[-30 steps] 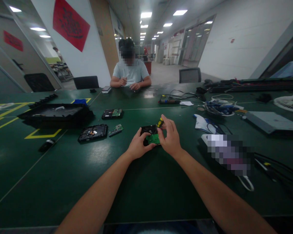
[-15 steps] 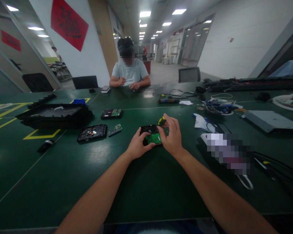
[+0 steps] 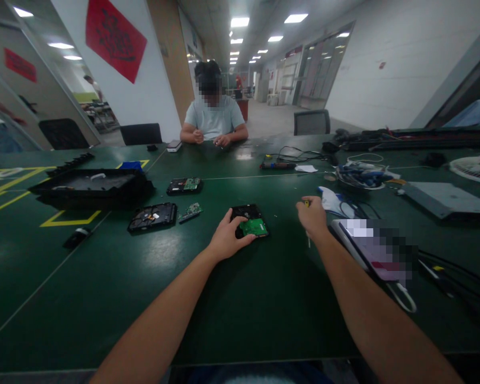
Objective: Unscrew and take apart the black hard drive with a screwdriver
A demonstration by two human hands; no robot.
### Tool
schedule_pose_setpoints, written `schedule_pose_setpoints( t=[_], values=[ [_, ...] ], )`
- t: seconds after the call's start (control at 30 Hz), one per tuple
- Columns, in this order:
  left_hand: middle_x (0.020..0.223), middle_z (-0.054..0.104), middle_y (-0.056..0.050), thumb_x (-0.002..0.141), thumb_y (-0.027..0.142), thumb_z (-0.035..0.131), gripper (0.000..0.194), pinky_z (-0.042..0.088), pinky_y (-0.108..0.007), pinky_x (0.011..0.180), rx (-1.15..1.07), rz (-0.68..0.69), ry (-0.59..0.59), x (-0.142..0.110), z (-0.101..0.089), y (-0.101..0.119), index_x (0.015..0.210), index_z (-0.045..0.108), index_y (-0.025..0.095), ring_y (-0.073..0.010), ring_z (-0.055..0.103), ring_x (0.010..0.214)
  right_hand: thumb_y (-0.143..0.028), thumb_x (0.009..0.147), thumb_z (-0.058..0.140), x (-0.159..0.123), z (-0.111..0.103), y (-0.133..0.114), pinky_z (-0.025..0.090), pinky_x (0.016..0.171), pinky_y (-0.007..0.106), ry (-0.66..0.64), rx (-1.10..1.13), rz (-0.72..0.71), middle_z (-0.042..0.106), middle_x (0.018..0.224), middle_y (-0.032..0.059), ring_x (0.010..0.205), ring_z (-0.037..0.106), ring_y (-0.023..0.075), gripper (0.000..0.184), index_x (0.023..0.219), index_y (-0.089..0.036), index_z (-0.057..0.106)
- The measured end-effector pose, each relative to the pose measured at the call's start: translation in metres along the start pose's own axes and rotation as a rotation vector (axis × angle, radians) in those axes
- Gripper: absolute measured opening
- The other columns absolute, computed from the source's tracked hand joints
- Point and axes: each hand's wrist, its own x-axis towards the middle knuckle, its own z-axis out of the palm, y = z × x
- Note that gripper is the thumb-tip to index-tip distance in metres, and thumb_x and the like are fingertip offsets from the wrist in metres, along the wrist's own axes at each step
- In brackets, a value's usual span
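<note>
A hard drive (image 3: 251, 213) with a green circuit board lies on the table in front of me, board side up. My left hand (image 3: 229, 239) grips its left and near edges, thumb along the near side and fingers over the left part. To the right, apart from the drive, my right hand (image 3: 314, 217) is closed around a screwdriver (image 3: 307, 203). A bit of its yellow handle shows above the fingers, and its thin shaft points down below the fist. Tiny bits, perhaps screws, lie on the table between the drive and my right hand.
At left lie another hard drive (image 3: 152, 217), a loose circuit board (image 3: 191, 212), a further drive (image 3: 184, 185) and a black tray (image 3: 92, 186). A phone (image 3: 368, 245), cables (image 3: 362, 173) and a grey metal box (image 3: 448, 198) lie right. A person (image 3: 215, 120) sits opposite.
My right hand has moved right, away from the hard drive, with the screwdriver now turned shaft-down in the fist. My left hand stays on the drive. Someone has appeared at the far left edge.
</note>
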Motion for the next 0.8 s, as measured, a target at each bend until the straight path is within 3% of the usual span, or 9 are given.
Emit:
schedule_pose_setpoints(
  t=[0.1, 0.13, 0.23, 0.37, 0.5, 0.8],
  values=[
    [0.172, 0.031, -0.019, 0.088, 0.051, 0.076, 0.06, 0.033, -0.053, 0.127, 0.002, -0.006, 0.0, 0.0, 0.0, 0.002, 0.139, 0.064, 0.023, -0.0374, 0.021, 0.162, -0.03, 0.085, 0.07, -0.005, 0.0, 0.0, 0.052, 0.081, 0.034, -0.155, -0.096, 0.027, 0.075, 0.104, 0.0105, 0.093, 0.069, 0.0251, 0.022, 0.103, -0.019, 0.075],
    [0.171, 0.031, -0.019, 0.088, 0.05, 0.076, 0.059, 0.033, -0.053, 0.127, 0.004, -0.007, 0.002, 0.0, 0.0, 0.002, 0.139, 0.064, 0.022, -0.0374, 0.021, 0.163, -0.032, 0.088, 0.07, -0.009, 0.001, -0.002, 0.052, 0.084, 0.035, -0.244, -0.176, -0.038, 0.076, 0.105, 0.0098, 0.095, 0.069, 0.0251, 0.019, 0.102, -0.02, 0.075],
    [0.17, 0.034, -0.019, 0.088, 0.05, 0.076, 0.058, 0.033, -0.054, 0.126, 0.011, 0.003, 0.01, 0.0, 0.0, 0.002, 0.138, 0.064, 0.023, -0.037, 0.021, 0.163, -0.033, 0.094, 0.068, -0.017, 0.007, -0.011, 0.05, 0.091, 0.035, -0.324, -0.229, -0.179, 0.076, 0.106, 0.0074, 0.101, 0.07, 0.0241, 0.015, 0.102, -0.023, 0.075],
    [0.171, 0.034, -0.018, 0.089, 0.052, 0.075, 0.058, 0.034, -0.055, 0.126, 0.014, 0.011, 0.003, 0.0, 0.001, 0.0, 0.139, 0.063, 0.024, -0.0371, 0.02, 0.163, -0.029, 0.098, 0.063, -0.023, 0.013, -0.017, 0.051, 0.091, 0.036, -0.308, -0.327, -0.28, 0.075, 0.108, 0.0092, 0.101, 0.069, 0.0237, 0.016, 0.106, -0.021, 0.074],
    [0.17, 0.034, -0.019, 0.088, 0.05, 0.076, 0.058, 0.033, -0.054, 0.127, 0.007, 0.007, 0.01, 0.0, 0.0, 0.001, 0.138, 0.064, 0.023, -0.0378, 0.021, 0.163, -0.029, 0.099, 0.062, -0.026, 0.014, -0.018, 0.052, 0.086, 0.036, -0.269, -0.371, -0.286, 0.072, 0.109, 0.0101, 0.098, 0.068, 0.0232, 0.018, 0.109, -0.02, 0.074],
    [0.17, 0.034, -0.02, 0.088, 0.048, 0.077, 0.059, 0.031, -0.051, 0.128, 0.014, 0.008, 0.008, 0.0, 0.0, 0.003, 0.138, 0.064, 0.02, -0.0365, 0.021, 0.163, -0.032, 0.106, 0.047, -0.035, 0.013, -0.034, 0.046, 0.074, 0.032, -0.338, -0.513, -0.312, 0.067, 0.119, 0.011, 0.092, 0.069, 0.0231, 0.026, 0.119, -0.023, 0.068]
  ],
)
